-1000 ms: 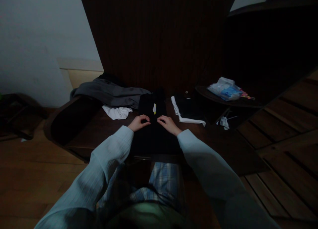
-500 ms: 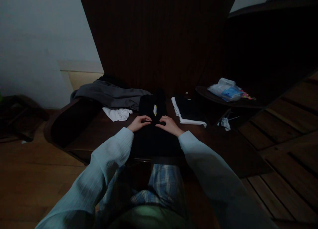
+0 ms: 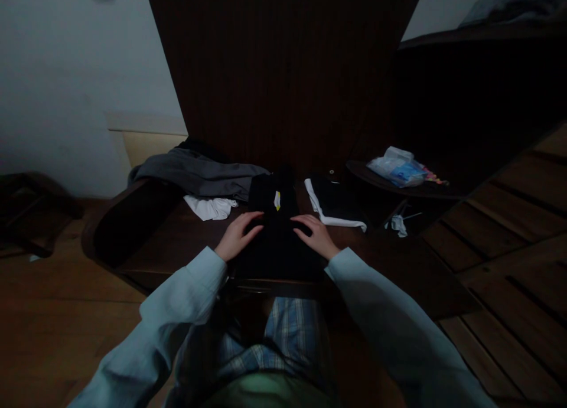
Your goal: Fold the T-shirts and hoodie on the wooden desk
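A black garment (image 3: 277, 251) lies on the dark wooden bench (image 3: 177, 242) in front of me, a white and yellow label (image 3: 277, 200) showing near its far end. My left hand (image 3: 240, 234) is at the garment's left side, thumb and fingers apart. At the right side, my right hand (image 3: 313, 234) has its thumb and fingers apart too, with nothing visible between them. Both hands are on or just over the cloth; the dim light hides exact contact. Right of the garment lies a folded black and white garment (image 3: 339, 207).
Grey clothing (image 3: 199, 175) drapes over the bench's left arm, with a white cloth (image 3: 210, 207) below it. On a small shelf at the right sits a plastic packet (image 3: 398, 169); a crumpled pale scrap (image 3: 397, 225) is beneath it. A dark panel (image 3: 283, 77) rises behind.
My hands have moved apart and slightly nearer my body, and their fingers have spread. The far part of the black garment lies flatter. The view has shifted a little.
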Demonstrator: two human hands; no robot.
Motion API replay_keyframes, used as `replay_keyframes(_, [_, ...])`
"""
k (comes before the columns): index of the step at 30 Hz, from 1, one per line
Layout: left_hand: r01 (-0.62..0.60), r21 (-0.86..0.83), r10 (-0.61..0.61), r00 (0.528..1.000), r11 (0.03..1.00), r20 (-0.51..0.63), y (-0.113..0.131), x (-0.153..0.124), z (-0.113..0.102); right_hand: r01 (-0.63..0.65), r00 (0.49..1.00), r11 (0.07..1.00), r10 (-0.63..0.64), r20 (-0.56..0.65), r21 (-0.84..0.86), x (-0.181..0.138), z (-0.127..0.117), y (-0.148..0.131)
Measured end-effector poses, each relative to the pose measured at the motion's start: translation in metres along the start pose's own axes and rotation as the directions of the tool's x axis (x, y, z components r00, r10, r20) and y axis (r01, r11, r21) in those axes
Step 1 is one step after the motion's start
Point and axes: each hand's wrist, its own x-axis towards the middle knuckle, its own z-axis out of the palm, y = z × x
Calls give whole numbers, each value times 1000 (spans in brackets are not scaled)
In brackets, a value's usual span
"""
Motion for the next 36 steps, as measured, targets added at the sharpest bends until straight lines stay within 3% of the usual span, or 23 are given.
replay_keyframes(2, [-62, 8, 59, 979, 998, 193, 12, -22, -8, -1, 993, 1000, -1, 116, 24, -24, -12, -10])
replay_keyframes(4, [-90, 98, 55, 947, 991, 315, 18, -45, -11, -17, 954, 1000, 17, 299, -3, -47, -22, -19])
replay_keyframes(6, [-95, 205, 13, 930, 974, 368, 19, -63, -8, -25, 893, 998, 51, 448, -63, -64, -28, -25])
replay_keyframes(8, [-92, 283, -24, 924, 955, 381, 17, -74, -3, -27, 849, 991, 91, 520, -129, -73, -30, -27])
replay_keyframes(12, [-84, 320, -50, 920, 944, 389, 14, -78, 0, -16, 823, 979, 129, 554, -204, -77, -27, -29])
replay_keyframes(15, [-84, 295, -62, 890, 952, 452, 16, -75, -10, 1, 816, 971, 138, 561, -240, -80, -29, -33])
replay_keyframes(20, [-94, 194, -25, 843, 977, 537, 14, -72, -36, 23, 868, 962, 115, 484, -270, -82, -37, -60])
replay_keyframes(23, [-74, 167, -10, 893, 983, 451, 3, -72, -52, 12, 881, 959, 124, 457, -283, -72, -29, -87])
replay_keyframes(25, [9, 227, -77, 953, 974, 293, -9, -74, -63, 35, 876, 959, 106, 471, -281, -60, -17, -107])
replay_keyframes(27, [154, 291, -190, 976, 944, 102, -20, -78, -72, 59, 857, 962, 89, 507, -268, -43, -1, -125])
replay_keyframes(28, [252, 306, -264, 965, 918, -2, -25, -80, -76, 49, 848, 961, 104, 520, -273, -33, 8, -134])
replay_keyframes(30, [476, 256, -447, 879, 841, -166, -33, -85, -81, -11, 849, 957, 162, 502, -290, -14, 27, -149])
replay_keyframes(33, [700, 3, -687, 702, 714, -189, -38, -90, -81, -100, 867, 970, 195, 458, -222, 9, 58, -166])
replay_keyframes(34, [717, -73, -717, 676, 694, -172, -38, -91, -80, -85, 867, 986, 145, 477, -144, 14, 66, -170])
replay_keyframes(36, [690, -141, -704, 687, 710, -181, -38, -93, -78, 35, 839, 995, -79, 538, 93, 17, 79, -173])
